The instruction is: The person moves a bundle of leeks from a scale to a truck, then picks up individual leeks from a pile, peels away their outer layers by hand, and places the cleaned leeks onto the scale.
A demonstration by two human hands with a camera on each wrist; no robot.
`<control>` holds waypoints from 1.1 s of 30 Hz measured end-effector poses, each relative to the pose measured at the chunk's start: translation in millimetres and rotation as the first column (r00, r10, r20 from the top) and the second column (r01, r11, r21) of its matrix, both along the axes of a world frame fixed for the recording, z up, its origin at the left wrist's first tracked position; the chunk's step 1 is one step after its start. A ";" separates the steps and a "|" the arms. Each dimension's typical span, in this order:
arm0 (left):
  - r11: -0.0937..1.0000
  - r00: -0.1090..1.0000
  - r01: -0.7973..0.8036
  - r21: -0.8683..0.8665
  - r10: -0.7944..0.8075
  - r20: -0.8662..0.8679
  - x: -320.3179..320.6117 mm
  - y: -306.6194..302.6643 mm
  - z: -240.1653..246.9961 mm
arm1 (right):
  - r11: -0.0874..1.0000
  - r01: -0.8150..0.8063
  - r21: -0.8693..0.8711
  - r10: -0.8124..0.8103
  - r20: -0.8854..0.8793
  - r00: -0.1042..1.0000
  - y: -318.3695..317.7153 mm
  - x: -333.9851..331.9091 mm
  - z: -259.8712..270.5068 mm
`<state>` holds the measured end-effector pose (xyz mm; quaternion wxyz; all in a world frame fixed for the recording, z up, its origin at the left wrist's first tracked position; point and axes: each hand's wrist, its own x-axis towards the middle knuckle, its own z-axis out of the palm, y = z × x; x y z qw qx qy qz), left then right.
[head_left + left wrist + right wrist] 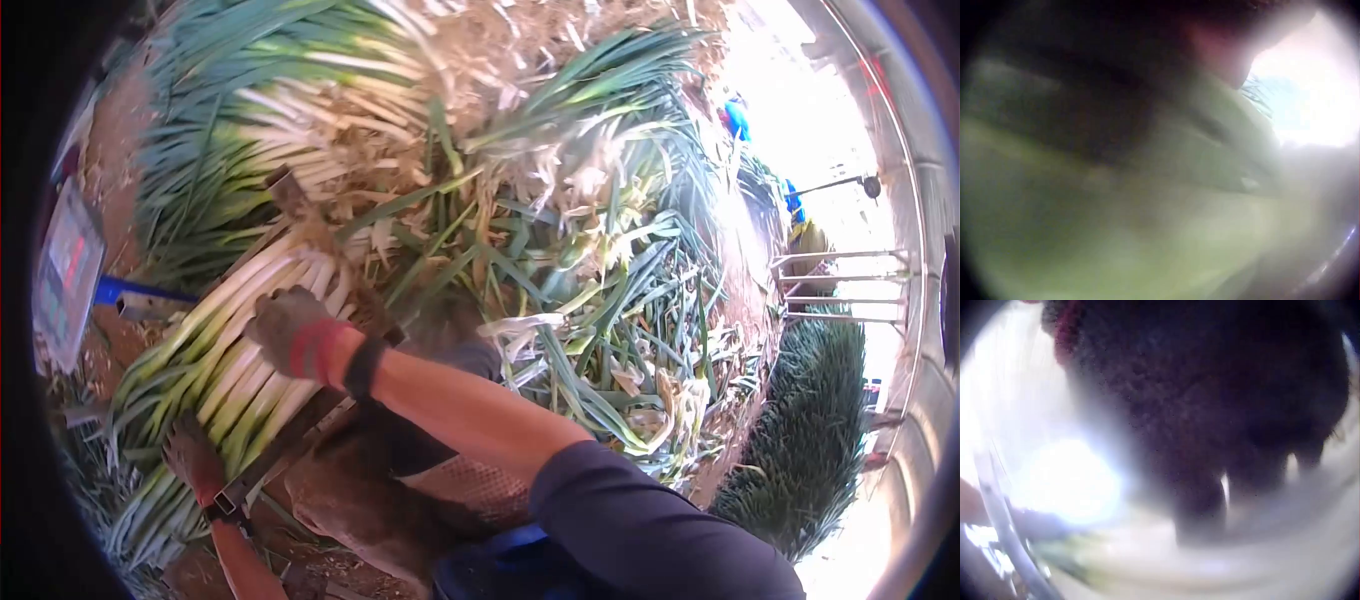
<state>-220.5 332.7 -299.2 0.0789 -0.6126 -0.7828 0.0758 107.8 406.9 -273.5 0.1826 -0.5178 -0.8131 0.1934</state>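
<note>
A thick bundle of long green onions (235,350), white stalks toward the upper right and green leaves toward the lower left, lies across a metal frame (290,435). My right hand (290,330), in a dark glove with a red cuff, rests on top of the white stalks. Its gloved fingers (1200,512) reach down onto them in the right wrist view. My left hand (195,460), also gloved, touches the side of the bundle lower down, by the leaves. Blurred green stalks (1147,250) fill much of the left wrist view.
More green onions (290,110) are piled at the upper left. Stripped leaves and peelings (600,290) heap up to the right. A scale display (70,275) on a blue post stands at the left. Dark green leaves (805,430) lie at the far right near metal rails (845,277).
</note>
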 end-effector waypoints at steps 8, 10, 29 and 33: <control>0.997 0.960 -0.020 0.075 -0.002 0.280 -45.8 -10.7 2.4 | 0.819 0.436 -0.373 -0.572 -0.458 0.681 -56.5 269.5 55.1; 0.984 0.956 -0.044 0.171 -0.008 0.293 -82.6 -34.0 -3.1 | 0.684 0.638 -0.353 -0.728 -0.282 0.625 -58.8 355.3 -13.9; 0.977 0.982 -0.186 0.100 0.181 0.061 -0.6 -83.2 38.5 | 0.028 0.962 -0.273 -0.966 0.240 0.096 62.6 604.3 -150.9; 0.974 0.981 -0.180 0.135 0.168 0.093 7.6 -86.3 40.6 | 0.415 0.878 -0.239 -0.822 0.316 0.475 30.0 692.4 -137.2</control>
